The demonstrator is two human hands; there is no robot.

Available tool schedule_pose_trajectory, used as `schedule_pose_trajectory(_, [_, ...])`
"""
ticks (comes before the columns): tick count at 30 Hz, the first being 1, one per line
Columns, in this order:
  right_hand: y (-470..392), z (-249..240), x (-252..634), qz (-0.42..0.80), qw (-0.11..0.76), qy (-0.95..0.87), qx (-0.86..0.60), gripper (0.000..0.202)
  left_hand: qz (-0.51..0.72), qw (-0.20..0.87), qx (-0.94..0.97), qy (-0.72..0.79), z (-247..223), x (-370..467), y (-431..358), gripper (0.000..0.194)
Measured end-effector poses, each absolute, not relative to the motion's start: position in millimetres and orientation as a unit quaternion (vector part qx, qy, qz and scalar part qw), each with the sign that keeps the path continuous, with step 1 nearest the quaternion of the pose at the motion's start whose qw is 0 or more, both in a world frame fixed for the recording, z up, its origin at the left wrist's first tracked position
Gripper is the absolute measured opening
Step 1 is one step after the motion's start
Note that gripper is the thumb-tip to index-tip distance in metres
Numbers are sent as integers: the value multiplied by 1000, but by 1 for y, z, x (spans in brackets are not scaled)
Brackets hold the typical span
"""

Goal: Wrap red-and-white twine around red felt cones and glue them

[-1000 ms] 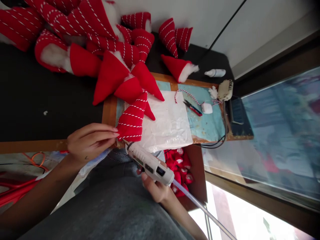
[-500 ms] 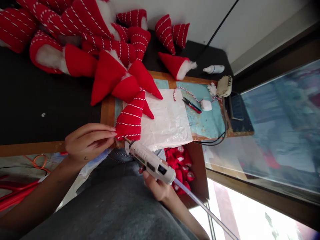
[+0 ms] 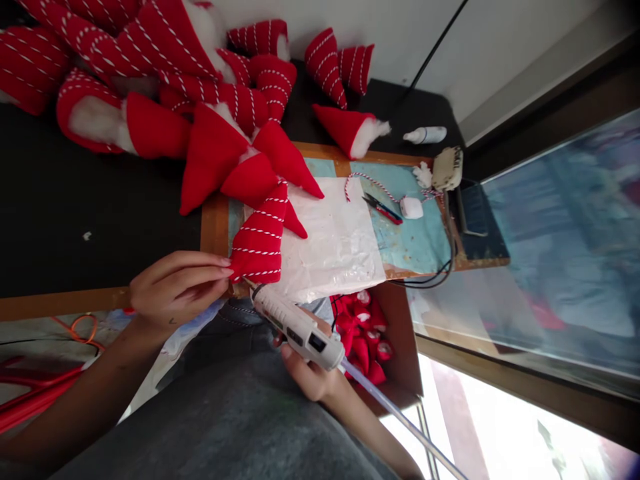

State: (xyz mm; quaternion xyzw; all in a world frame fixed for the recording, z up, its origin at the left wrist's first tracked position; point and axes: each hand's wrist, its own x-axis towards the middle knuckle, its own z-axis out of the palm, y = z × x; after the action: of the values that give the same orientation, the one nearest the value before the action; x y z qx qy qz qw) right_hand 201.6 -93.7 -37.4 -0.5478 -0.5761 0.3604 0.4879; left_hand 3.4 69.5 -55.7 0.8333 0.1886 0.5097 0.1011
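A red cone of cloth with white cord stripes lies at the near edge of a white sheet. My left hand pinches its lower left corner between thumb and fingers. In my right hand is a white glue gun, a long clear stick running out of its back. The gun's nozzle touches or nearly touches the cone's bottom edge, close to my left fingertips. Plain red cones lie just beyond the striped one.
Striped and plain stuffed cones are heaped at the back left. Snips, a white case, twisted cord and a small bottle lie to the right. Below the table edge, a box holds several red pieces.
My right hand and the glue gun have shifted slightly left, the nozzle moving along the cone's bottom edge toward my left fingertips. My left hand keeps its pinch.
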Motion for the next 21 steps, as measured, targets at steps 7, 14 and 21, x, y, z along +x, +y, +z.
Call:
schedule_pose_trajectory(7, [-94, -36, 202, 321, 498, -596, -542, 4, 505, 99, 834, 199, -53, 2, 68, 16])
schedule_pose_trajectory(14, [-93, -42, 199, 321, 492, -610, -532, 8, 510, 115, 828, 202, -53, 4, 65, 21])
schedule_pose_trajectory(21, [-100, -41, 230, 213, 485, -648, -548, 9, 465, 254, 813, 242, -38, -22, 77, 25])
